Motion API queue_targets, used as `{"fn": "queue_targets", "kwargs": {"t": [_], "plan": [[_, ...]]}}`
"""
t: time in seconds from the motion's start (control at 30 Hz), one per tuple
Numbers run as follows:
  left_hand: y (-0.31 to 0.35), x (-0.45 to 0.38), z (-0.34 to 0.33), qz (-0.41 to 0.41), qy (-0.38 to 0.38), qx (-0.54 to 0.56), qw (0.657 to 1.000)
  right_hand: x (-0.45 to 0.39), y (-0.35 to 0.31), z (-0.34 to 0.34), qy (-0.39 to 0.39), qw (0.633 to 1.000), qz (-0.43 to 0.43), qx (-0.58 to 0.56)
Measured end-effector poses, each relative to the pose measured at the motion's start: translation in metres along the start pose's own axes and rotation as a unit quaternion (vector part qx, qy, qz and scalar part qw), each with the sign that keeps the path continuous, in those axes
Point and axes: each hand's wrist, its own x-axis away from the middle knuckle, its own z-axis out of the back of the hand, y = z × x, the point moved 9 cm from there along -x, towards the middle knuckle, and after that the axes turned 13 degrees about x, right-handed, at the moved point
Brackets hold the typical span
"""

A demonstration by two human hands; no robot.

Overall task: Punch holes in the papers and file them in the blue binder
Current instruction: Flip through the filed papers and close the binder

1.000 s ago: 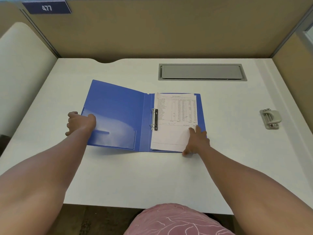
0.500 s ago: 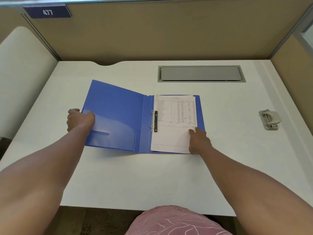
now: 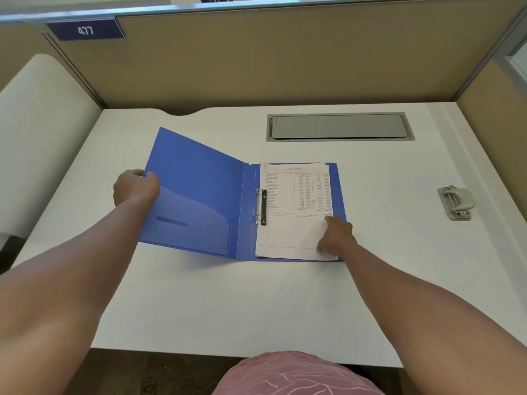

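Fingers [image 3: 148,175] of our left hand [image 3: 135,189] curl round the outer edge of the front cover [image 3: 196,192], gripping it so that the cover stands raised at a slant above the desk [image 3: 216,303]. Our right hand [image 3: 336,236] rests on the papers [image 3: 293,212], its index finger extended flat near their right edge; whether its other fingers are curled we cannot tell. We see the blue binder [image 3: 246,212] lying open near the middle of the desk, spine toward the centre, with a clear pocket [image 3: 194,223] on the inside of the raised cover. The papers lie on the right-hand leaf, their left margin at the two metal rings [image 3: 259,206]; the top sheet bears a printed table in its upper half. A grey hole punch [image 3: 456,203] sits well apart, toward the right edge of the desk. A grey cable hatch [image 3: 339,127] is set into the surface beyond the binder. On the partition behind, a blue plate [image 3: 85,30] reads 477.
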Motion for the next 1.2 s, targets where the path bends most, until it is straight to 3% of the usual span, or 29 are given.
{"fn": "queue_targets", "kwargs": {"t": [0.4,0.67,0.83,1.2], "plan": [[0.057,0.014,-0.008,-0.058,-0.017,0.052,0.997,-0.007,0.002,-0.002,-0.021,1.0,0.01,-0.019],[0.091,0.028,-0.047,0.036,-0.192,0.017,0.981,-0.006,0.004,0.004,-0.003,0.998,0.013,-0.055],[0.116,0.045,-0.064,0.022,-0.278,-0.008,0.96,-0.007,0.007,0.009,-0.004,0.995,0.015,-0.098],[0.137,0.1,-0.125,0.037,-0.344,0.097,0.933,-0.006,0.021,0.019,-0.021,0.973,0.01,-0.229]]}}
